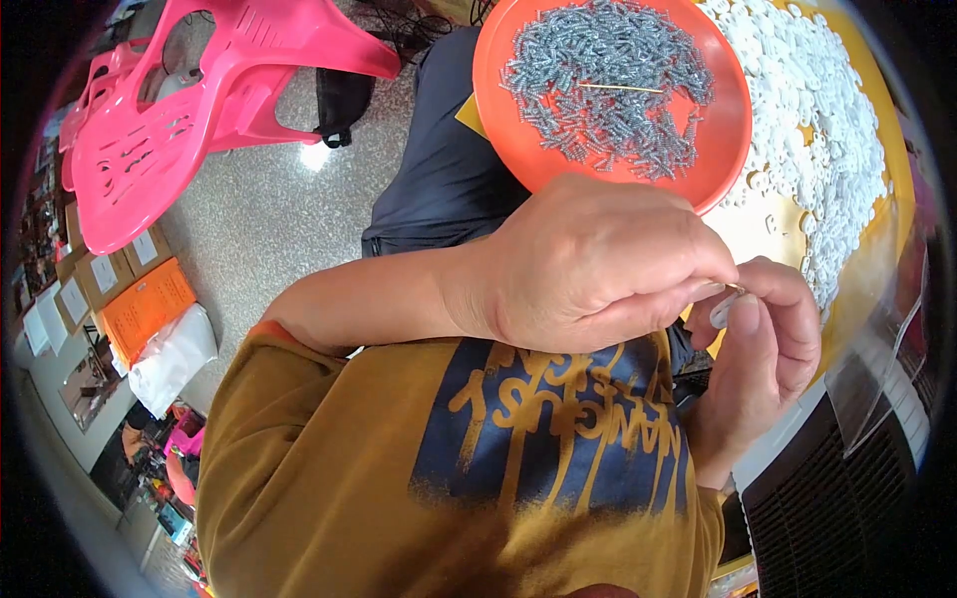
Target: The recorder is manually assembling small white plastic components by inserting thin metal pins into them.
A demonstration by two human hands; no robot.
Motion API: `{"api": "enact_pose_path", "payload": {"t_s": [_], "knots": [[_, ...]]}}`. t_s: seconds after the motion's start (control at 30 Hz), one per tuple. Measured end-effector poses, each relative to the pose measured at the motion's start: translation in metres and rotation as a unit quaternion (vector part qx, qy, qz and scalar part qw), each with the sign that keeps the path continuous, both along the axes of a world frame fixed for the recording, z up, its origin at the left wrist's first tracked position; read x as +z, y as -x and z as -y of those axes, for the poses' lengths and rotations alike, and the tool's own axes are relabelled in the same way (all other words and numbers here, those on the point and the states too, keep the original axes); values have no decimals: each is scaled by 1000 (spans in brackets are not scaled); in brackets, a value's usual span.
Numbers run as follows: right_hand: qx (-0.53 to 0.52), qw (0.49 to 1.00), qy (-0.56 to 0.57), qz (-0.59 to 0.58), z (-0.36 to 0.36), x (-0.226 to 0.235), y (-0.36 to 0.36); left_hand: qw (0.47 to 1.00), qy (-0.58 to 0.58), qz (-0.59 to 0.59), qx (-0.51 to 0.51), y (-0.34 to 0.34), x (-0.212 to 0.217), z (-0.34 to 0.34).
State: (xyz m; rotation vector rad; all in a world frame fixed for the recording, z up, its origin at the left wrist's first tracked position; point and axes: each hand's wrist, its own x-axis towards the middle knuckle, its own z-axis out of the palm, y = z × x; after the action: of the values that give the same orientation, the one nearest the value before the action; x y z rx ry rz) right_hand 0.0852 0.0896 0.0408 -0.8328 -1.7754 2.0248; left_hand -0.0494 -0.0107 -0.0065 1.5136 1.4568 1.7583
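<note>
— Pinching something, were they, both hands at once?

— They were. The left hand [588, 264] came across the body, its fingertips closed tight on a thin, pale metal pin [736, 288], of which only the tip showed. The right hand [763, 349] met it from below, thumb and forefinger narrowed around a small white piece [722, 311] held just under that pin, the two parts touching or very nearly so.

— Could you tell what the white piece was?

— Not surely; it was small and half hidden by the fingers, though it looked like the same sort as the white plastic parts [827, 130] heaped on the yellow tray [897, 159] beyond the hands.

— And the orange dish?

— The orange round plate [733, 140] sat above the hands, overlapping the tray's left side, filled with a pile of small grey metal springs [608, 85]. A thin yellowish stick [620, 88] lay across that pile.

— What else was about?

— Pink plastic chairs [189, 110] stood on the speckled floor [269, 219] to the left, well apart from the hands. Cardboard boxes [100, 274] and an orange packet [148, 307] lay lower left, a white bag [171, 359] beside them. The person wore a mustard shirt [329, 468] with a blue print.
</note>
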Motion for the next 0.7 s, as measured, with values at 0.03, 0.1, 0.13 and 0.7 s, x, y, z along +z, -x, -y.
{"api": "enact_pose_path", "payload": {"t_s": [0.03, 0.1, 0.13, 0.7], "knots": [[-1, 1000, 0, 0, -1, 0, -1, 1000, 0, 0, -1, -1, -1, 0], [12, 1000, -24, 17, -4, 0, -3, 1000, -14, -4, 10, -1, -1, 0], [11, 1000, -24, 17, -4, 0, -3, 1000, -14, -3, 9, -1, -1, 0], [-2, 997, 72, 33, -7, 1, 9, 998, 56, -3, 3, 11, 4, 6]]}}
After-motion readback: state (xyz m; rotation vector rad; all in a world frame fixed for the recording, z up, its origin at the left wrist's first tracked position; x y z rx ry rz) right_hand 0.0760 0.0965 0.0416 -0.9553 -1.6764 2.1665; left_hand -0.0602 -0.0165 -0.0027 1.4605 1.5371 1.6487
